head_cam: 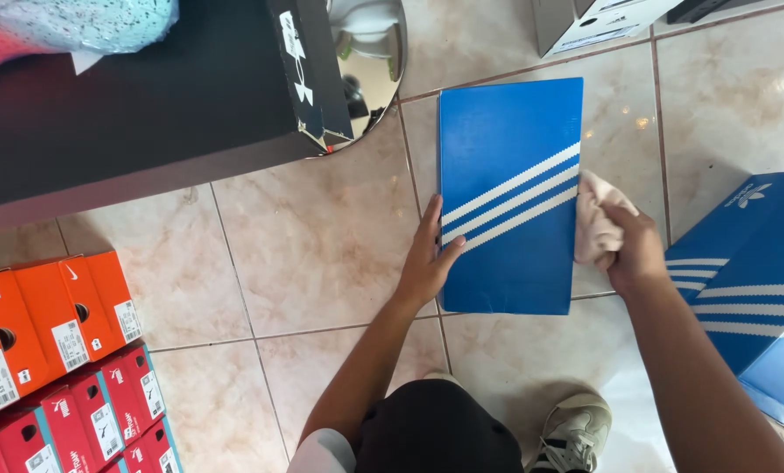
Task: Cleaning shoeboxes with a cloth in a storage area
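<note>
Holding the closed blue shoebox (508, 194) on the tile floor (322, 245), left hand (427, 263) fingers flat and together along its edge, right hand (635, 250) clamped on a pink rag (592, 223).

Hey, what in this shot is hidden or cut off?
- Head view: blue shoebox is shut, so its contents are hidden.
- Right hand covers part of the pink cloth.
- Second blue box runs off the right edge.
- Orange boxes are cropped at the left.
</note>
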